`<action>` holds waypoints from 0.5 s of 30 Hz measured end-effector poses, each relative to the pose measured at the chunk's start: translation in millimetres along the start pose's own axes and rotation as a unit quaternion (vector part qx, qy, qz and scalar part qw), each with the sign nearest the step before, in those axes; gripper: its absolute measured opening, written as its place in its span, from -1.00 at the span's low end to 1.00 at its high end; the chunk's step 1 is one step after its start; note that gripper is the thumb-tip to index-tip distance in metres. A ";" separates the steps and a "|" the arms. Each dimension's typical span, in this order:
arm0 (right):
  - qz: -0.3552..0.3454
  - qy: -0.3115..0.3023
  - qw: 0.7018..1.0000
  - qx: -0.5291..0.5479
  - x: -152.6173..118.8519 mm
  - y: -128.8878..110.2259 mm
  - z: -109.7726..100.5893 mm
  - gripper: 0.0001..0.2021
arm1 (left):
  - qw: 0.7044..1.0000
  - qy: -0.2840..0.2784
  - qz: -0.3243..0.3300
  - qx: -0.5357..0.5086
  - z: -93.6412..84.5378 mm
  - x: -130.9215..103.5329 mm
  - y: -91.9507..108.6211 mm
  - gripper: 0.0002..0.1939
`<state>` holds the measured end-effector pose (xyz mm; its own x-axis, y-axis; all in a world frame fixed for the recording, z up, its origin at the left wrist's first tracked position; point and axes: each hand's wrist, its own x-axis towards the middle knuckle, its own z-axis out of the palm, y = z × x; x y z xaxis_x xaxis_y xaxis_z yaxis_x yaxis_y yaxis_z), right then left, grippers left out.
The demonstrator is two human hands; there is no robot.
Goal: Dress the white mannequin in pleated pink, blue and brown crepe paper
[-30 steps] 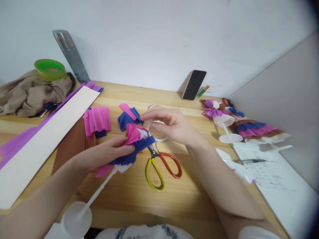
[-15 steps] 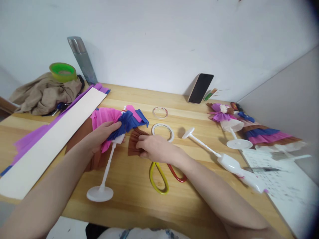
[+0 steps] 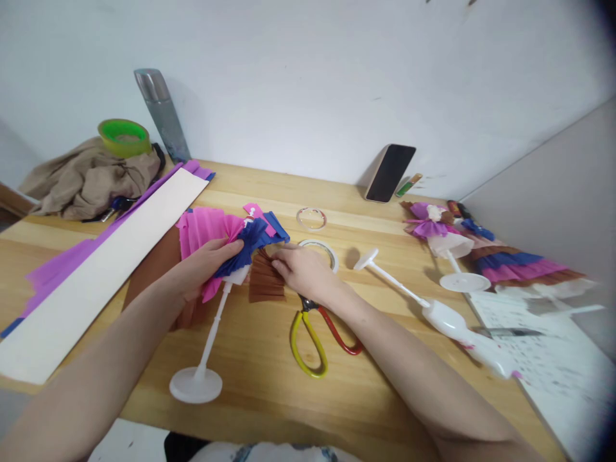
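My left hand [image 3: 212, 263] grips a small dress form, its thumb pressing on blue crepe paper [image 3: 250, 240] gathered around the body. Its white stand [image 3: 212, 337] slants toward me, the round base lying near the table's front. Pink pleated paper [image 3: 209, 228] spreads to the left of the form. To its right is a pleated piece of brown crepe paper [image 3: 266, 282], with the closed fingers of my right hand [image 3: 305, 273] at its upper right edge. Scissors [image 3: 308, 346] with one yellow and one red handle lie below my right hand, blades mostly covered.
A tape roll [image 3: 332, 253] and a clear ring [image 3: 312, 219] lie behind my right hand. Further right are a second white form [image 3: 450, 321], a dressed doll form [image 3: 430, 224] and a phone [image 3: 391, 172]. White card [image 3: 110, 269], a bottle [image 3: 163, 119] and green tape [image 3: 124, 138] are left.
My right hand has shifted up along the brown paper, uncovering more of its pleats and the scissors' pivot. The dress form has moved slightly right with my left hand.
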<state>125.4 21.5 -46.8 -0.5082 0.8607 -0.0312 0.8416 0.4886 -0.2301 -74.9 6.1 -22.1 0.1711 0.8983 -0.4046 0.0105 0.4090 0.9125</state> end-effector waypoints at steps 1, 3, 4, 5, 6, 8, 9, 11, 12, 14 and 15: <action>-0.003 0.001 1.000 0.007 0.0 0.9 -0.2 -0.71 | 1.000 0.000 0.001 0.001 -0.5 0.1 0.2 -0.76; 0.009 0.002 1.000 0.006 -0.5 1.9 -1.1 -0.72 | 1.000 0.006 0.001 0.003 -1.6 0.5 0.6 -0.76; 0.014 -0.001 1.000 0.002 -1.1 1.8 -1.6 -0.71 | 1.000 0.008 0.001 0.005 -2.0 0.7 0.7 -0.75; 0.011 -0.007 1.000 0.000 -1.9 1.0 -2.0 -0.69 | 1.000 0.009 0.003 0.008 -2.4 0.9 1.0 -0.74; 0.002 -0.016 1.000 0.001 -2.9 -0.2 -2.4 -0.66 | 1.000 0.008 0.004 0.013 -2.7 0.9 1.2 -0.72; -0.023 -0.037 0.999 0.007 -5.3 -3.7 -3.3 -0.62 | 1.000 0.005 0.005 0.015 -3.1 0.8 1.6 -0.72; -0.031 -0.046 0.998 0.009 -6.7 -5.7 -3.9 -0.61 | 1.000 0.003 0.003 0.015 -3.2 0.6 1.8 -0.72; -0.040 -0.058 0.997 0.010 -9.4 -9.3 -5.6 -0.57 | 1.000 -0.002 -0.004 0.014 -3.4 -0.1 2.3 -0.74; -0.044 -0.063 0.997 0.009 -10.7 -10.7 -6.6 -0.54 | 1.000 -0.005 -0.007 0.014 -3.5 -0.4 2.6 -0.74; -0.057 -0.074 0.996 0.000 -13.4 -12.9 -8.8 -0.51 | 1.000 -0.006 -0.013 0.011 -3.5 -1.0 3.0 -0.75; -0.068 -0.079 0.995 -0.007 -14.7 -13.8 -9.8 -0.50 | 1.000 -0.004 -0.014 0.007 -3.5 -1.1 3.3 -0.75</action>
<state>123.1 3.5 -33.6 -0.6382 0.7545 -0.1531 0.7656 0.6012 -0.2288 -78.5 7.0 -18.8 0.1781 0.8850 -0.4301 0.0295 0.4321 0.9013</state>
